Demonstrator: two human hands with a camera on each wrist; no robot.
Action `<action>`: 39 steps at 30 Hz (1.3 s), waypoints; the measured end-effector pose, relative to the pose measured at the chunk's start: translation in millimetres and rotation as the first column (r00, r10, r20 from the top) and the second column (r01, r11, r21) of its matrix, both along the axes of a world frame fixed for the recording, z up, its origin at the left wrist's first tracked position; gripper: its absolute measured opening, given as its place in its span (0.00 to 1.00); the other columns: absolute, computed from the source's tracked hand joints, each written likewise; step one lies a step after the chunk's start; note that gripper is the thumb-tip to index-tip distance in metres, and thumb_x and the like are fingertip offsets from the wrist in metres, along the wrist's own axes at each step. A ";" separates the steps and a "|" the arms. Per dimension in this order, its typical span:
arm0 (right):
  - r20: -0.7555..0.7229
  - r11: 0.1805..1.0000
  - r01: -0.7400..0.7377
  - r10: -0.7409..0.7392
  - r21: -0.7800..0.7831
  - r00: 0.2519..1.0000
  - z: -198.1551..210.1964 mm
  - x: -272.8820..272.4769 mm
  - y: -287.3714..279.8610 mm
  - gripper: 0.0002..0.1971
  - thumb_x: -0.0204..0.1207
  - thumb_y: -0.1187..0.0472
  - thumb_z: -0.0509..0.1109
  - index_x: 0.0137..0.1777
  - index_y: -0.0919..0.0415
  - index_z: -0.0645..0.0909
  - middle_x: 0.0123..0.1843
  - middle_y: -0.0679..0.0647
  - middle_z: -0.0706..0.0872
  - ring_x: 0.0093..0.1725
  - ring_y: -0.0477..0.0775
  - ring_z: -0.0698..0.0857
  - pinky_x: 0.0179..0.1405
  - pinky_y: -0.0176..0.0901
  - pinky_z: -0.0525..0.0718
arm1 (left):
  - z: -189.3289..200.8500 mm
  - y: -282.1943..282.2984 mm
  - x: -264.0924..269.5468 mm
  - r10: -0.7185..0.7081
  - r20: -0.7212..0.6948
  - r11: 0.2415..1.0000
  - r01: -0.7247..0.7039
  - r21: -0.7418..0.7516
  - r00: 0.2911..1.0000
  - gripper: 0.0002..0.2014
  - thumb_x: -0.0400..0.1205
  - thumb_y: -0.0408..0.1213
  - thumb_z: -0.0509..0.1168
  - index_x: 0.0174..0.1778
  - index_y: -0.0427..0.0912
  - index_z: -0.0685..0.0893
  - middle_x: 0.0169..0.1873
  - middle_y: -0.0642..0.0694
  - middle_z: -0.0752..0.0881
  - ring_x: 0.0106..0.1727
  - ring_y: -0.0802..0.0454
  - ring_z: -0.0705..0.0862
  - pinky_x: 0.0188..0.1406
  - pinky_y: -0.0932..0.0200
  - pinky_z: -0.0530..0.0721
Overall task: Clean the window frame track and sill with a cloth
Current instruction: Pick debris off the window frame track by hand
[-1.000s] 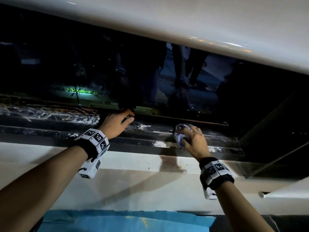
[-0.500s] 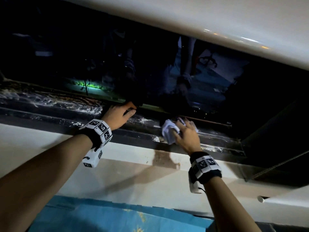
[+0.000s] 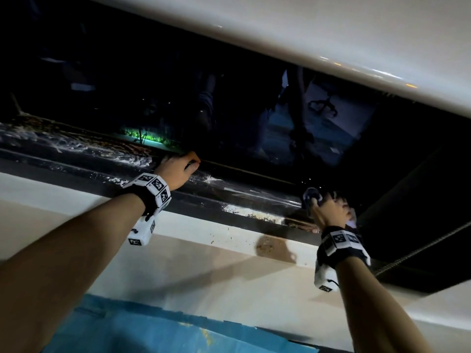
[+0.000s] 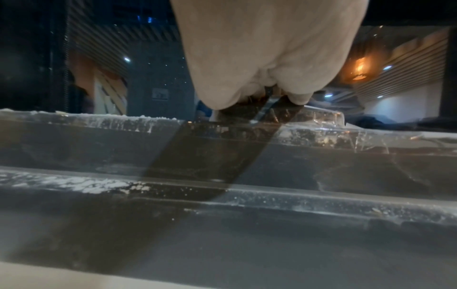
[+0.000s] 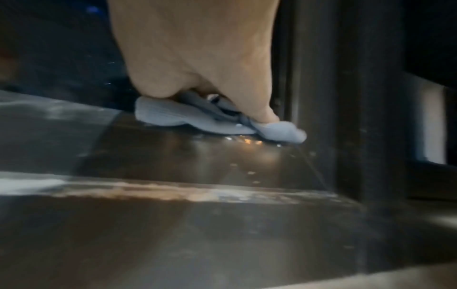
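Wiping now: right hand (image 5: 197, 64) bunches the cloth (image 5: 197, 117) under curled fingers and presses it onto the track (image 3: 254, 200), hard by the upright frame post (image 5: 319, 97) at the right end.
Sill (image 3: 204, 250): nearest band, pale, below the track; brown smear (image 3: 272, 247) and specks on it, not yet wiped by the look of it.
Left hand (image 3: 178, 169): braced farther left on the far lip of the track (image 4: 148, 125), fingers hooked over the edge, holding nothing else.
Track dirt: white crust (image 3: 252, 212) on the near rail, webby residue (image 3: 76, 146) left of the left hand.
Risk, corner: cloth may push grit into the angle at the post and pack it there.
Risk, cloth: bunched small, so knuckles could scrape the rail; a loaded cloth would likely smear, not lift.
Risk, sill: loosened crumbs could drop onto it and mark it again.
Risk, left side: the dirty stretch could go missed if the strokes keep to the right.
Glass (image 3: 229, 110): farthest, dark, only reflections.
Writing: none readable; wristbands (image 3: 155, 186) carry square black-and-white marker patterns, no text.
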State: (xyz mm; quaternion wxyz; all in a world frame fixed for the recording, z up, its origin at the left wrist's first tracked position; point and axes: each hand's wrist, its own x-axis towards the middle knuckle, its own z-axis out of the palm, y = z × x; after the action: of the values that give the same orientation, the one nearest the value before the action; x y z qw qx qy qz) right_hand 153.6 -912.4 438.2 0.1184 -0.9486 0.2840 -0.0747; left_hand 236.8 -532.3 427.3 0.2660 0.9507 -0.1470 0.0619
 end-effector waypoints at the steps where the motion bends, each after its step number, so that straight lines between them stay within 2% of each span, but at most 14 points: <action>1: 0.000 1.000 -0.031 0.031 0.001 1.000 -3.7 3.1 6.1 0.23 0.77 0.47 0.59 0.64 0.62 0.76 0.67 0.74 0.74 0.67 0.74 0.70 0.68 0.64 0.65 | 0.8 -0.4 -0.6 0.007 -0.001 1.000 -0.007 0.000 1.000 0.13 0.86 0.44 0.54 0.63 0.46 0.77 0.48 0.38 0.87 0.50 0.38 0.83 0.60 0.47 0.72; 5: 0.169 0.929 -0.367 0.369 -0.041 0.914 -17.2 -3.9 36.2 0.23 0.72 0.49 0.55 0.53 0.65 0.82 0.55 0.71 0.83 0.56 0.71 0.79 0.58 0.55 0.71 | 1.4 -2.8 -3.1 0.022 0.000 1.000 -0.022 -0.019 1.000 0.13 0.86 0.43 0.54 0.62 0.46 0.78 0.51 0.38 0.87 0.52 0.38 0.83 0.60 0.46 0.73; 8: 0.316 0.788 -0.612 0.566 0.064 0.761 -7.9 -31.4 40.3 0.21 0.66 0.55 0.57 0.54 0.60 0.85 0.55 0.54 0.84 0.55 0.54 0.80 0.56 0.38 0.70 | 2.8 -4.4 -4.3 0.032 -0.002 0.999 -0.032 -0.042 0.999 0.13 0.86 0.43 0.55 0.62 0.46 0.78 0.52 0.38 0.86 0.54 0.38 0.83 0.60 0.46 0.74; 11: 0.404 0.808 -0.540 0.424 0.235 0.811 12.7 -43.2 16.2 0.18 0.64 0.62 0.60 0.52 0.59 0.84 0.52 0.54 0.84 0.54 0.51 0.80 0.55 0.38 0.73 | 3.2 -5.6 -5.9 0.042 -0.011 0.998 -0.043 -0.038 0.999 0.13 0.86 0.43 0.55 0.62 0.45 0.79 0.52 0.37 0.86 0.54 0.38 0.83 0.60 0.47 0.74; 13: 0.408 0.905 -0.400 0.314 0.144 0.857 15.3 -35.4 -13.3 0.16 0.65 0.66 0.60 0.51 0.67 0.84 0.51 0.65 0.85 0.53 0.61 0.83 0.53 0.45 0.75 | 3.3 -5.9 -6.2 0.040 -0.004 0.999 -0.040 -0.035 0.999 0.12 0.86 0.42 0.56 0.62 0.44 0.79 0.52 0.37 0.87 0.53 0.38 0.83 0.57 0.48 0.74; 16: 0.170 0.974 -0.225 0.218 0.023 0.961 7.5 -13.6 -36.9 0.16 0.74 0.63 0.62 0.57 0.74 0.77 0.55 0.76 0.80 0.57 0.76 0.79 0.57 0.59 0.75 | 5.0 -5.7 -5.9 0.046 0.001 0.999 -0.046 -0.026 0.999 0.13 0.86 0.42 0.56 0.62 0.44 0.79 0.51 0.36 0.86 0.52 0.38 0.83 0.53 0.49 0.73; 19: 0.014 0.979 -0.195 0.196 -0.060 0.981 -1.5 -0.7 -15.3 0.19 0.78 0.56 0.63 0.62 0.72 0.74 0.62 0.75 0.78 0.65 0.73 0.75 0.62 0.59 0.69 | 4.2 -8.3 -5.7 0.057 0.015 0.998 -0.057 -0.014 0.998 0.13 0.86 0.41 0.56 0.62 0.43 0.79 0.51 0.36 0.86 0.52 0.37 0.83 0.54 0.48 0.73; 22: 0.028 0.939 -0.343 0.344 -0.031 0.938 -6.3 0.8 35.8 0.22 0.72 0.51 0.58 0.58 0.66 0.79 0.60 0.70 0.81 0.61 0.71 0.77 0.60 0.56 0.70 | 1.8 -9.8 -5.8 0.064 0.050 0.998 -0.063 -0.011 0.997 0.12 0.86 0.41 0.56 0.61 0.42 0.80 0.52 0.36 0.87 0.52 0.37 0.83 0.55 0.48 0.73; 24: 0.149 0.857 -0.515 0.514 -0.032 0.845 -16.9 -6.4 68.3 0.18 0.67 0.54 0.60 0.52 0.63 0.82 0.56 0.66 0.84 0.56 0.68 0.80 0.57 0.55 0.74 | 1.7 -10.2 -6.1 0.068 0.070 0.998 -0.067 -0.017 0.995 0.12 0.86 0.40 0.57 0.60 0.42 0.80 0.52 0.37 0.86 0.52 0.37 0.83 0.54 0.49 0.73; 28: 0.387 0.698 -0.692 0.596 0.182 0.703 7.0 -33.6 82.2 0.14 0.68 0.67 0.64 0.52 0.59 0.84 0.53 0.52 0.85 0.52 0.50 0.81 0.51 0.29 0.72 | 2.4 -8.6 -4.8 0.068 0.054 0.998 -0.068 -0.009 0.996 0.12 0.86 0.41 0.56 0.61 0.43 0.80 0.53 0.38 0.86 0.55 0.37 0.82 0.58 0.47 0.69; 30: 0.424 0.744 -0.624 0.498 0.238 0.756 14.6 -36.1 54.6 0.12 0.68 0.68 0.62 0.49 0.62 0.83 0.47 0.53 0.83 0.49 0.52 0.82 0.45 0.28 0.71 | 1.2 -8.2 -5.1 0.067 0.058 0.998 -0.067 -0.008 0.996 0.12 0.86 0.41 0.56 0.60 0.43 0.80 0.52 0.37 0.86 0.55 0.37 0.82 0.58 0.47 0.69; 32: 0.425 0.858 -0.471 0.355 0.204 0.832 15.6 -30.4 21.0 0.16 0.65 0.60 0.57 0.49 0.66 0.80 0.47 0.62 0.84 0.48 0.61 0.82 0.45 0.40 0.73 | 0.5 -8.9 -6.2 0.061 0.084 0.998 -0.060 -0.013 0.995 0.11 0.86 0.40 0.57 0.59 0.42 0.80 0.50 0.36 0.86 0.52 0.36 0.83 0.55 0.48 0.71; 35: 0.105 0.988 -0.149 0.145 0.036 0.984 1.7 -11.3 -9.5 0.24 0.74 0.49 0.55 0.61 0.67 0.74 0.62 0.72 0.78 0.62 0.73 0.76 0.60 0.61 0.74 | 1.6 -9.1 -6.0 0.060 0.104 0.998 -0.059 -0.006 0.993 0.11 0.86 0.39 0.57 0.59 0.41 0.81 0.48 0.36 0.86 0.50 0.36 0.83 0.52 0.48 0.73; 39: 0.067 0.990 -0.124 0.128 -0.061 0.990 -17.3 12.5 28.7 0.28 0.73 0.46 0.54 0.66 0.64 0.72 0.71 0.70 0.71 0.71 0.73 0.66 0.70 0.64 0.63 | 0.3 -8.1 -5.7 0.076 0.094 0.997 -0.074 -0.031 0.993 0.11 0.85 0.40 0.58 0.59 0.42 0.81 0.42 0.37 0.87 0.46 0.38 0.84 0.53 0.48 0.74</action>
State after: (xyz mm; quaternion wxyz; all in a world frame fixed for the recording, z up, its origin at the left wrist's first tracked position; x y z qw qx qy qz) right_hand 166.2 -883.7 421.0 0.1058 -0.9643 0.2171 -0.1084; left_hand 231.1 -540.4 427.6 0.2694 0.9477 -0.1228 0.1189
